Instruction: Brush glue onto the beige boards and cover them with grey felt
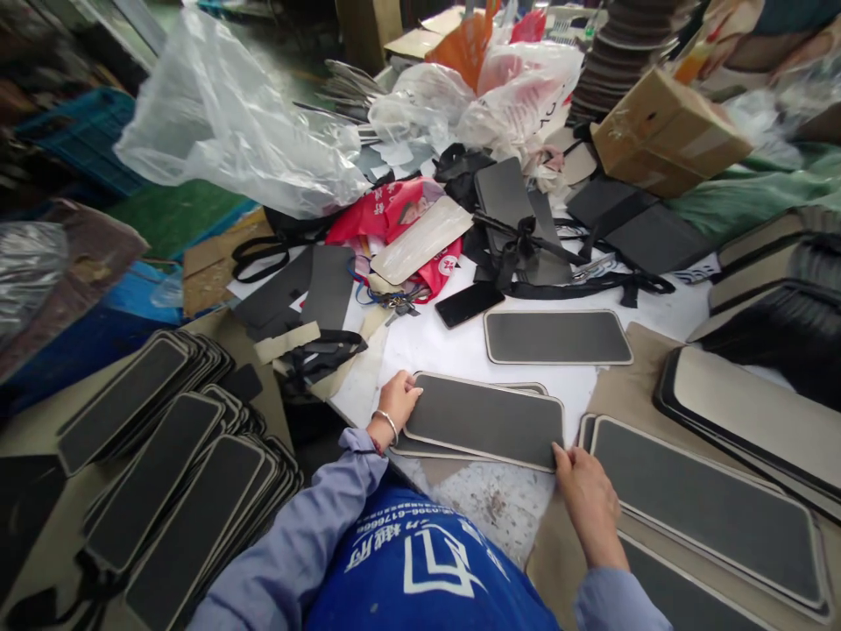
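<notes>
A dark grey rectangular panel with rounded corners and a pale border (pixel 486 419) is between my two hands. My left hand (pixel 398 405) pinches its left end, thumb on top. At its lower right corner my right hand (pixel 587 491) grips the edge between thumb and fingers. Beneath it, slightly askew, lies at least one more such panel (pixel 434 452). Another single panel (pixel 558 336) rests flat on the white tabletop just beyond. Close to my right hand is a stack of similar panels (pixel 710 508).
Stacked panels (pixel 158 482) fill the left side. Pale padded pieces (pixel 755 412) lie at the right. A black phone (pixel 469 304), keys (pixel 398 304), black straps (pixel 578 285), plastic bags (pixel 243 123) and a cardboard box (pixel 670 131) crowd the far side.
</notes>
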`<state>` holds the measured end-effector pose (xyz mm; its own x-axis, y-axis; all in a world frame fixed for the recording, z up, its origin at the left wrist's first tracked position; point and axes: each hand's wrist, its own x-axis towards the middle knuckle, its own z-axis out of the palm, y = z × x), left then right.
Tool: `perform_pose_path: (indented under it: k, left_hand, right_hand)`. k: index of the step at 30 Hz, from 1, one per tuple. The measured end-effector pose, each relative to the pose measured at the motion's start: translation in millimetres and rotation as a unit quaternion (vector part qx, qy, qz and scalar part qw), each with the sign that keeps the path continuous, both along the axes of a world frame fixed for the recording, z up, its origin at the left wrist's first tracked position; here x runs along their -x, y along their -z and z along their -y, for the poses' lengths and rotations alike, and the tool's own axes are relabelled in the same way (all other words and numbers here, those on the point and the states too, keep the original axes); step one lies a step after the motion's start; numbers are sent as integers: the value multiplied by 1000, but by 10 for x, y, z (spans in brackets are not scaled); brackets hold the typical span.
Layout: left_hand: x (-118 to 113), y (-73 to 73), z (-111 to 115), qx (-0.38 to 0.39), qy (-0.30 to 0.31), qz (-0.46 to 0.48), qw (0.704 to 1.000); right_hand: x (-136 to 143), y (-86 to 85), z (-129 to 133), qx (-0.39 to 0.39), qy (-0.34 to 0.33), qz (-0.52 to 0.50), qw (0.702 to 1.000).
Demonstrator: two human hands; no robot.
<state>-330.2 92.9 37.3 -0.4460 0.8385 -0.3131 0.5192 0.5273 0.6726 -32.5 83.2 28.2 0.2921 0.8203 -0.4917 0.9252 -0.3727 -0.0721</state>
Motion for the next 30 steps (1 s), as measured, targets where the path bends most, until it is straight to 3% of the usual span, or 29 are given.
perform_pose_path:
  k: [10,24,27,30]
  left_hand:
    - [25,15,12,-13,8,5,1000]
    - [86,193,55,-61,73,-56,994]
    - [106,234,126,-98,82,-109,986]
    - [80,243,206,-140,89,-232,958]
  right_hand:
    - [30,-54,21,-1,-2,8,1000]
    - [46,7,18,-7,5,17,1000]
    - [61,-2,30,-13,12,21,1000]
    - [76,-4,51,-37,2,21,999]
